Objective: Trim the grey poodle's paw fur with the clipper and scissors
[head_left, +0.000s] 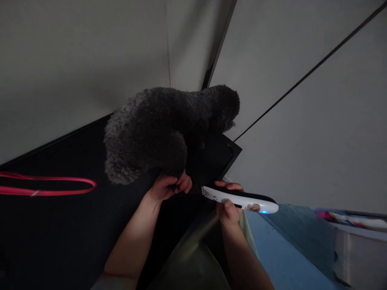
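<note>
A dark grey, curly-coated dog (151,125) is on the black table, its head turned to the right. My left hand (172,186) is closed around the dog's leg or paw, below the fluffy thigh; the dark fur there makes the exact part hard to see. In my right hand (229,209) lies a white hair clipper (242,199) with a black upper side and a lit blue light at its rear end. The clipper's blade end points left toward my left hand, a short gap away from it.
A red looped lead (60,193) lies at the left on the black ribbed tabletop (60,233). Pale walls (75,52) stand behind the dog. At the lower right, a white bin (359,253) with colourful items stands beside a blue surface (281,245).
</note>
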`<state>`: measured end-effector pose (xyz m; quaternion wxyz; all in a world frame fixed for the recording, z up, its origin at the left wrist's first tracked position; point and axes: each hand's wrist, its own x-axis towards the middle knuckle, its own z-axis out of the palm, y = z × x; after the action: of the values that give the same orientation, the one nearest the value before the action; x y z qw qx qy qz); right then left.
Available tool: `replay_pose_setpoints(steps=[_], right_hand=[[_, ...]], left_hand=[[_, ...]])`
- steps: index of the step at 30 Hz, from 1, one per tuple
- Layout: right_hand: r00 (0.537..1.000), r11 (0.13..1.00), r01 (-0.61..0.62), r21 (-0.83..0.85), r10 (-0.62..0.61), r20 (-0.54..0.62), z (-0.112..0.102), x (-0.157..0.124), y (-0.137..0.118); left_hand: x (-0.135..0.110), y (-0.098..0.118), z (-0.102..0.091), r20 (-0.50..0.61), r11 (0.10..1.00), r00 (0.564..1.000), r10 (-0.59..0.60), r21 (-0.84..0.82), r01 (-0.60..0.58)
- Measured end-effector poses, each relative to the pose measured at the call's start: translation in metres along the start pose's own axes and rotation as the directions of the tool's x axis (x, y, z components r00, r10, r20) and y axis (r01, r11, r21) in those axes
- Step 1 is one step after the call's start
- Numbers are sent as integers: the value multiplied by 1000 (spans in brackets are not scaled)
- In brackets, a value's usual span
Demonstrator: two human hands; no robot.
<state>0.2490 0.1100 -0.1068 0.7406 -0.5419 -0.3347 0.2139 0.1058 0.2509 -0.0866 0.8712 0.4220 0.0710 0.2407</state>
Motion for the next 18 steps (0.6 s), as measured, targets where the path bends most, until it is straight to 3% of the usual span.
replay_pose_setpoints(steps=[5, 9, 11, 14, 18], right_hand=[[994, 999, 28, -23, -25, 105, 3, -3, -6], [987, 995, -97, -15, 98, 131, 11, -5, -6], [974, 976, -213, 51, 207, 96, 14, -2, -4], [919, 894, -394, 213, 391, 57, 18, 8, -2], [844, 799, -533, 279, 525, 110, 22, 25, 3]], left_hand=[[-2, 2, -2, 37, 1000, 999, 2, -13, -2], [-5, 3, -8, 40, 999, 999, -10, 45, 8], [-8, 3, -14, -19, 992, 1000, -13, 124, 16], [-11, 3, -20, -166, 967, 986, -19, 248, 60], [-14, 4, -19, -289, 936, 957, 12, 340, 90]])
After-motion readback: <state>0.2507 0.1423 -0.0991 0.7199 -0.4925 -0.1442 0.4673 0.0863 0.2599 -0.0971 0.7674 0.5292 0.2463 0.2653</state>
